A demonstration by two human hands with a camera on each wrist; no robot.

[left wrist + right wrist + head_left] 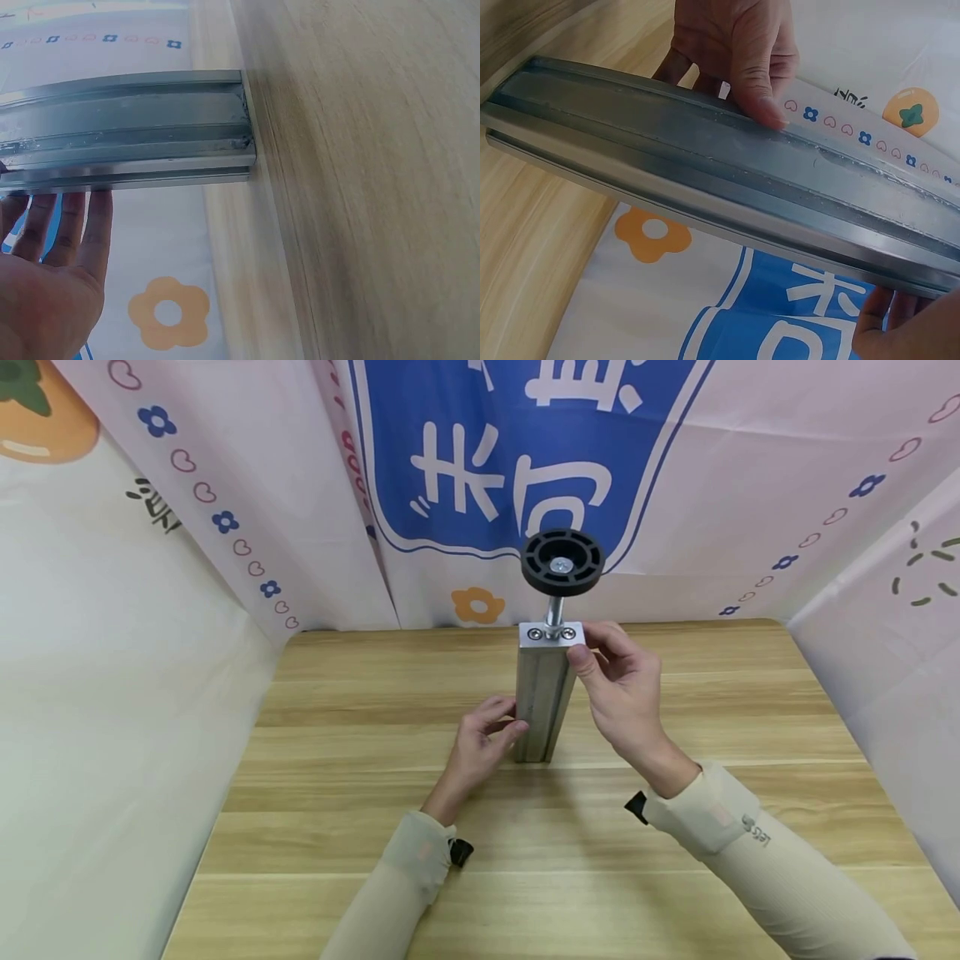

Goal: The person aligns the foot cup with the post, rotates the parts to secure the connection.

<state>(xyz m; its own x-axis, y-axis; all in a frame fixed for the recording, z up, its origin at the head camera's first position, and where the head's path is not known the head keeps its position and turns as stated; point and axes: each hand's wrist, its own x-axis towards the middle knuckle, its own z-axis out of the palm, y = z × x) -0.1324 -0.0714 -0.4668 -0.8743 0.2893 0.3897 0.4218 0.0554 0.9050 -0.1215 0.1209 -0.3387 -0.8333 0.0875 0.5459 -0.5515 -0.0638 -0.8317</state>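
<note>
An aluminium profile [538, 697] stands upright on the wooden table, its long sides grooved. At its top is a metal end plate [551, 640] with two screws, and from that a threaded stem [555, 610] carries a round black levelling foot [562, 582]. My left hand [483, 745] holds the left side of the profile low down, thumb in front and fingers behind; the right wrist view shows this left hand [739, 52] too. Near the top, my right hand [624, 693] grips the right side, thumb on the front edge below the end plate and fingers partly hidden behind.
The wooden table [352, 810] has a back edge close behind the profile. A printed cloth [315, 527] hangs behind it, and pale cloth walls [112, 710] close off both sides.
</note>
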